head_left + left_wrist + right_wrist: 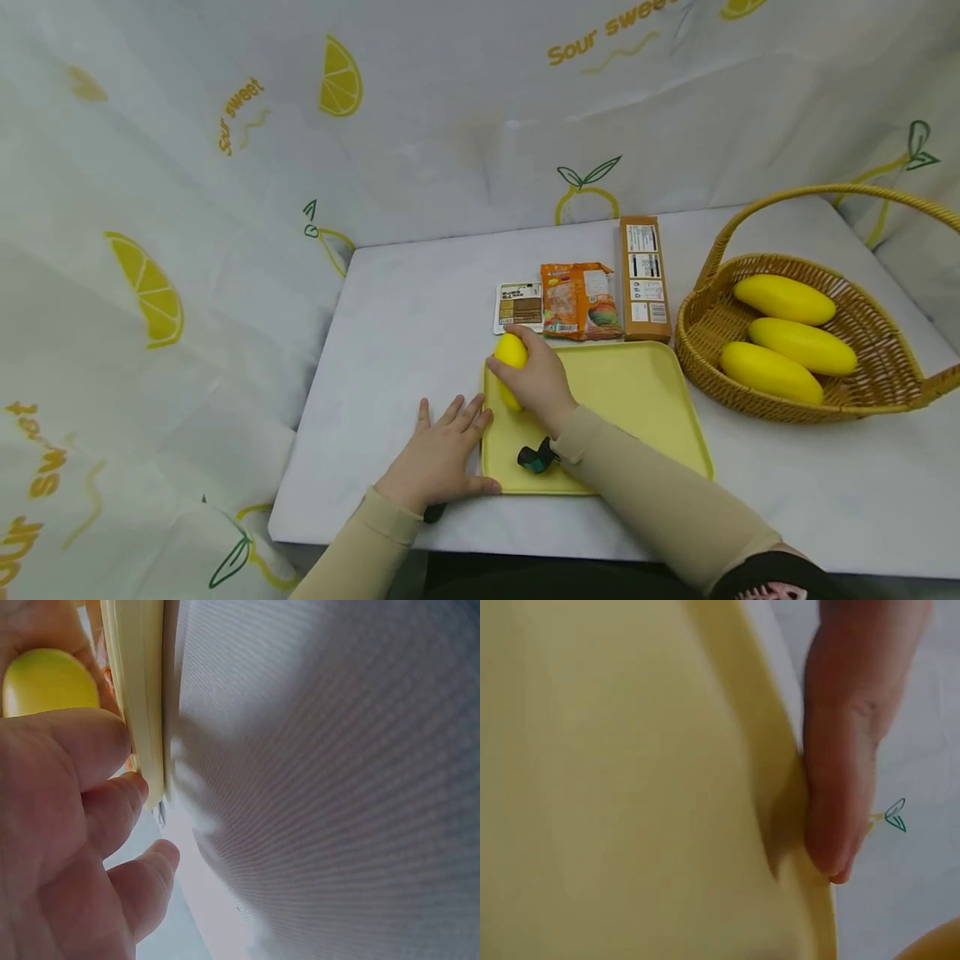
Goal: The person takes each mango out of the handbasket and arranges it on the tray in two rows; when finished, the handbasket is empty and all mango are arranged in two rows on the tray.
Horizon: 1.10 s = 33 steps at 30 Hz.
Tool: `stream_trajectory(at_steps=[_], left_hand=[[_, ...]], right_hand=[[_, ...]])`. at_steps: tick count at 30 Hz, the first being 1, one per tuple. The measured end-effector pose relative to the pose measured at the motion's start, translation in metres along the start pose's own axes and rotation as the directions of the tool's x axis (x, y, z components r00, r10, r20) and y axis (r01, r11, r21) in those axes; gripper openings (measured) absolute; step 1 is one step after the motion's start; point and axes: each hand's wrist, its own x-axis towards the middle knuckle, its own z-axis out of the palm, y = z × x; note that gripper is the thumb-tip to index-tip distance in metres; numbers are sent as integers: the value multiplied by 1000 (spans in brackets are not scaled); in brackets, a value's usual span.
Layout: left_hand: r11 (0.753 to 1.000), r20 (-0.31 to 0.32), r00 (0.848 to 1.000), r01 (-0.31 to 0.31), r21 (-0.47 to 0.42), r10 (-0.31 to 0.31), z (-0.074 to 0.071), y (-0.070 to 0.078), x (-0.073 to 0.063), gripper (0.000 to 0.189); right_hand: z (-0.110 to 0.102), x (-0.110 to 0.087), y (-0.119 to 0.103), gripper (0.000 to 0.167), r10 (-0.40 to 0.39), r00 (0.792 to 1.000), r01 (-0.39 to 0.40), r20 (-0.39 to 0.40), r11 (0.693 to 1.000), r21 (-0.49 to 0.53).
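On a big flat white table (408, 325), a round brown woven basket (701, 354) sat just beside a flat yellow tray (630, 417), near the tray's three o'clock. A long brown cardboard box (645, 279) lay past the tray's one o'clock. The person's bare left hand (441, 458) was spread wide at the tray's nine o'clock edge. The bare right hand (542, 379) held a smooth, long yellow fruit (512, 350) at the tray's ten o'clock corner. Three more yellow fruits (802, 346) lay in the basket
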Motion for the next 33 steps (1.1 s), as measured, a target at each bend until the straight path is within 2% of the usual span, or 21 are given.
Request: stream_trajectory(at_steps=[3,8,14,17,19,25,29,33], left_hand=[[1000,-7,1000,-9,5,9,0,0,2,112],[1000,-12,1000,-23,5,23,1,1,5,113],[1000,1,1000,-18,6,18,0,1,6,117],[1000,7,1000,-17,10,17,0,2,6,118],[1000,5,1000,-18,9,18,-1,2,5,118],[1000,4,1000,-9,-7,9,-1,1,3,118],[1000,2,1000,-4,-19,4,1,0,2,118],[1000,2,1000,5,-31,-5,5,-1,2,117]], right_hand=[[6,-2,0,70,-67,997,60,-23,975,-214],[9,-5,-1,79,-118,992,97,-33,918,-384],[16,-8,-6,109,-65,997,77,42,829,-554],[21,-11,-8,118,-27,997,65,70,787,-613],[23,-14,-9,121,-12,997,57,76,779,-624],[23,-20,-16,122,-4,996,57,87,791,-609],[10,-23,-28,124,-57,996,86,66,788,-610],[-10,-28,-39,124,-125,991,122,41,765,-633]])
